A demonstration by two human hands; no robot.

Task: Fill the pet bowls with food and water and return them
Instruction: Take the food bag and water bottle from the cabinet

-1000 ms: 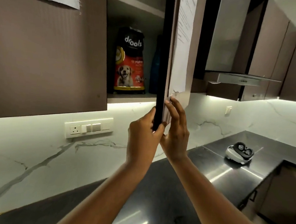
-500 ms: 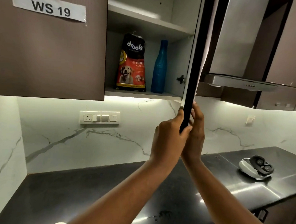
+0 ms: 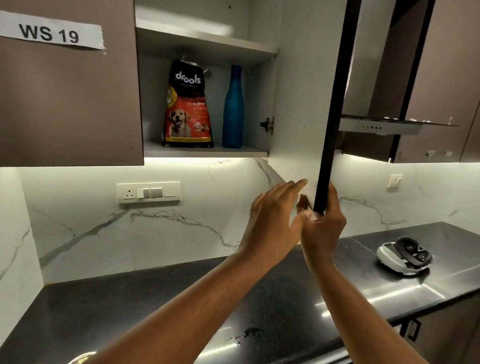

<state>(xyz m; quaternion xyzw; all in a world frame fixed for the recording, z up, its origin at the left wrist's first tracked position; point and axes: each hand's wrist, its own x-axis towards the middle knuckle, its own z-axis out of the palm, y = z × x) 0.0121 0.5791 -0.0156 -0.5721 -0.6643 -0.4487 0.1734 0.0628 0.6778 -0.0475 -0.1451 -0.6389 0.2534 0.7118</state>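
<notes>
**Cupboard open, dog food on the shelf**

We see a cupboard door [image 3: 301, 101] standing open, edge-on to us. The right hand [image 3: 322, 227] grips the door's bottom corner, fingers wrapped around its dark edge. The left hand [image 3: 273, 221] is just beside it, fingers straight and close together, tips near the white inside of the door. We cannot tell if they touch it.

Inside the cupboard, on the bottom shelf [image 3: 207, 151], stands a bag of dog food [image 3: 187, 107]. It says "drools" in white letters at the top and "PUPPY" lower down, with a picture of a happy dog. Just beside it, on the right, stands a tall blue bottle [image 3: 233, 107].

The closed door on the left has a paper label [image 3: 46, 30] that reads "WS 19".

Below is a dark counter [image 3: 139, 311]. A white and black headset [image 3: 404, 256] lies on it, far to the right. A switch plate [image 3: 148, 192] sits on the white marble wall.
</notes>
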